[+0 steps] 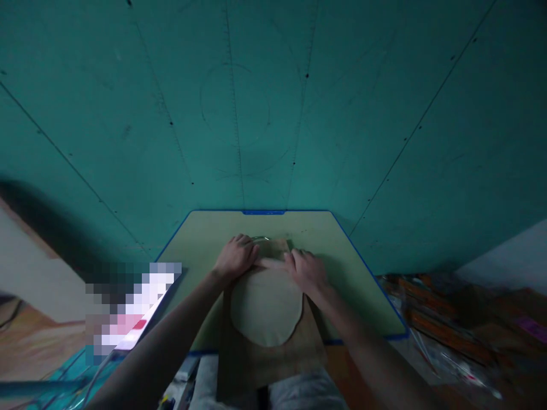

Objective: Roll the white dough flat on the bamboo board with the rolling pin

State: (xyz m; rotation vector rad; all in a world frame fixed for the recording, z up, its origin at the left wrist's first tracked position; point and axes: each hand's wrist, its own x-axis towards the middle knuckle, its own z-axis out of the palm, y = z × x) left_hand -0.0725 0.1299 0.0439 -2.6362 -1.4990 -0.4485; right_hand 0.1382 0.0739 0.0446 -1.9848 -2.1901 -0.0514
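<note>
A brown cardboard sheet (307,347) lies on a green table (200,239) with a blue rim. A pale rounded cutout piece (265,310) rests on the cardboard. My left hand (236,256) presses down on the far left edge of the pale piece. My right hand (306,271) presses on its far right edge. Both hands lie knuckles up with fingers curled over the piece's top edge, next to each other. Something small and shiny (260,238) shows just beyond my left fingers; I cannot tell what it is.
A teal panelled wall (273,102) with seams and pencil marks rises right behind the table. A blurred-out bright object (137,307) sits at the table's left edge. Orange and mixed clutter (453,324) lies on the floor at the right.
</note>
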